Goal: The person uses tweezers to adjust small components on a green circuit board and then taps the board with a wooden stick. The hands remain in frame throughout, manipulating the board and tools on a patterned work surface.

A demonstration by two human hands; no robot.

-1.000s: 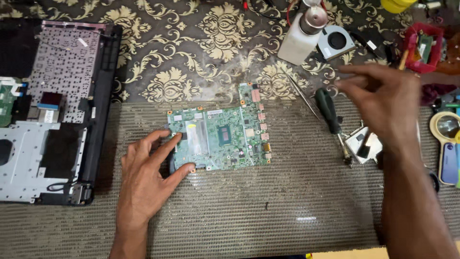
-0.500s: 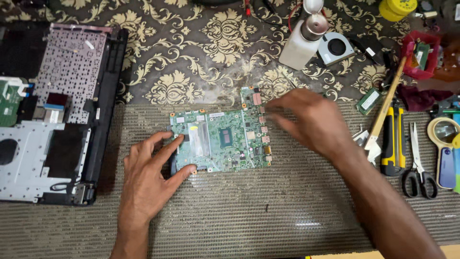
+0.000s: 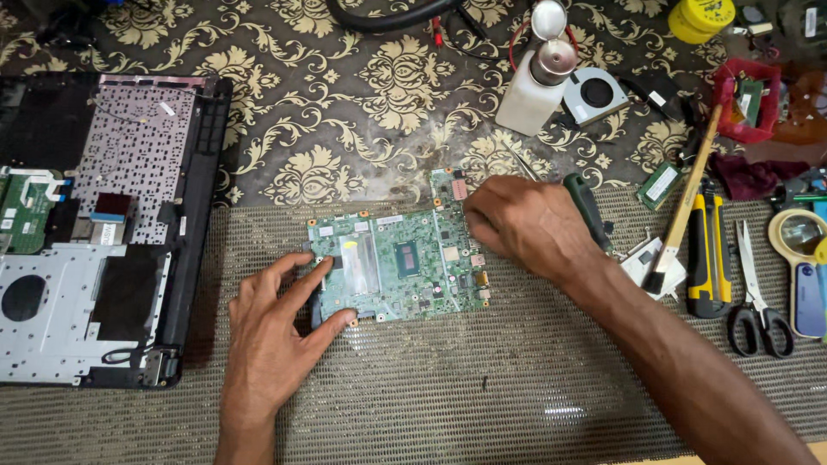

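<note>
A green circuit board (image 3: 405, 271) lies flat on a woven mat (image 3: 482, 387) in the middle. My left hand (image 3: 276, 331) rests on the board's left edge, fingers spread, thumb at its lower corner. At the board's upper right corner my right hand (image 3: 530, 224) has its fingers curled down on the edge; what the fingertips pinch is hidden. A green-handled screwdriver (image 3: 588, 209) lies just behind that hand.
An opened laptop chassis (image 3: 103, 232) lies at the left. At the right are a brush (image 3: 685, 202), a yellow-black tool (image 3: 708, 254), scissors (image 3: 758, 297), a magnifier (image 3: 801, 232) and a memory stick (image 3: 661, 185). A white bottle (image 3: 534, 86) and a fan (image 3: 596, 95) stand behind.
My right hand came in from the tool area at the right and now sits at the board's upper right corner. The left hand stayed on the board.
</note>
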